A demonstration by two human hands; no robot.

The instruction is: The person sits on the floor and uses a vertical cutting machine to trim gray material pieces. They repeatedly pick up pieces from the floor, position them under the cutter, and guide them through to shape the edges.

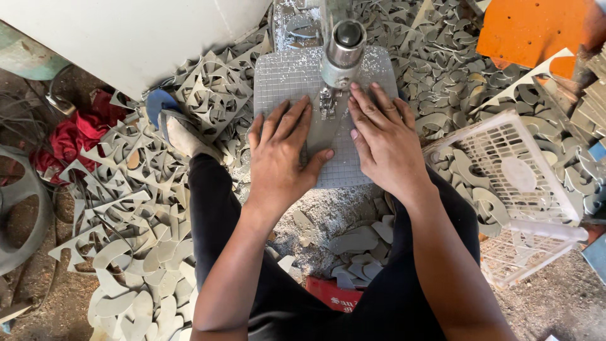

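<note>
Left hand [281,155] and right hand [382,142] pressed flat, fingers spread, on thin grey sheet piece [328,136] under metal cutting head [341,47], atop gridded grey desk [284,76]. Grey offcuts [126,208] heaped around; white plastic basket [524,189] at right.

Left hand [281,155] and right hand [382,139] flat, palms down, fingers spread.

Two hands, the left hand [279,156] and right hand [385,144], one grey gridded sheet [284,79], one metal machine head [343,47], one white plastic basket [514,189], one orange board [527,28], and grey offcuts [139,208] too many to count.
</note>
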